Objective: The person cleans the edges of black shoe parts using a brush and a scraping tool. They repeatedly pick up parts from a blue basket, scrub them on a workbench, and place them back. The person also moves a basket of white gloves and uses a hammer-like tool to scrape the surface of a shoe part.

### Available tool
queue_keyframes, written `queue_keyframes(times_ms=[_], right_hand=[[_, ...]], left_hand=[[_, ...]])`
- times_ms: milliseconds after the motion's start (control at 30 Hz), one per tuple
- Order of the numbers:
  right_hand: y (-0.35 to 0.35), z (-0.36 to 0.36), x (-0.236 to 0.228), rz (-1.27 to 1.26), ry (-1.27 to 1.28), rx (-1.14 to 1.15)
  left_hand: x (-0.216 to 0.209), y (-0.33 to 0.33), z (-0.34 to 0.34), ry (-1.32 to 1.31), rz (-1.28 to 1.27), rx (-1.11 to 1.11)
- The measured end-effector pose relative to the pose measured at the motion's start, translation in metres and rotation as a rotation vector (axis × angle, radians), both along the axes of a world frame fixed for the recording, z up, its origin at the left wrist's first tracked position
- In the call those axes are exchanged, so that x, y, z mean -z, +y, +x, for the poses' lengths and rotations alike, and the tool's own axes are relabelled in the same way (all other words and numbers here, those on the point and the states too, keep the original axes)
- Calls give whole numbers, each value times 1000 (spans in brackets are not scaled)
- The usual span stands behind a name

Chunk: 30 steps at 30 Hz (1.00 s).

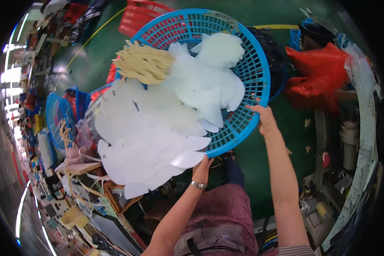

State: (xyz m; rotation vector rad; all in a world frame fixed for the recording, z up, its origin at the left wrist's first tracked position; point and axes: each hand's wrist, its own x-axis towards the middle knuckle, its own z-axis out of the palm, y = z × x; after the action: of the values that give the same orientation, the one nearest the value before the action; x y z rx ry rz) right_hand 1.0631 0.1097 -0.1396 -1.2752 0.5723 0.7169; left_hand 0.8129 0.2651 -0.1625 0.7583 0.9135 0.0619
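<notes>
Up in front of me I hold a round blue plastic basket [247, 64], tilted so its open face tips toward nine o'clock. It is a slatted, lattice-walled basket with a thick smooth rim, wide and shallow. My right hand [264, 119] is closed on the rim at about four o'clock, thumb on the edge and fingers hidden behind the wall. My left hand [202, 168] is at the rim near six o'clock, fingers curled up against the underside; I cannot tell how firmly it grips there. A metal watch [198, 184] sits on that wrist.

Inside the basket lies a heap of white flat cut pieces [158, 128], thin and rounded at the ends, overlapping like scales and spilling over the lower rim toward seven o'clock. Higher in the basket, a few larger white pieces [217, 51] rest against the lattice. At ten o'clock in the basket sits a bundle of pale yellow strips [143, 64].

Behind the basket, at twelve o'clock, a red basket [136, 17] stands on the green floor [94, 59]. At two o'clock lies a red plastic bag [315, 72]. At nine o'clock stands another blue basket [55, 113].
</notes>
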Motion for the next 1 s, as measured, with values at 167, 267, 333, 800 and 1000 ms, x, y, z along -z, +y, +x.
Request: queue_keyframes(times_ms=[167,267,333,800,1000], right_hand=[[9,-89,-6,89,32,267],[8,-145,-4,157,143,246],[-2,-155,-6,208,278,302],[-68,-74,3,-79,-83,191],[-66,-71,-12,-62,4,161]], left_hand=[[-12,6,-4,257,187,-96],[-9,46,-7,119,125,-174],[7,94,-20,101,10,-171],[-94,-9,42,176,-485,41],[18,-77,150,535,-546,-210]])
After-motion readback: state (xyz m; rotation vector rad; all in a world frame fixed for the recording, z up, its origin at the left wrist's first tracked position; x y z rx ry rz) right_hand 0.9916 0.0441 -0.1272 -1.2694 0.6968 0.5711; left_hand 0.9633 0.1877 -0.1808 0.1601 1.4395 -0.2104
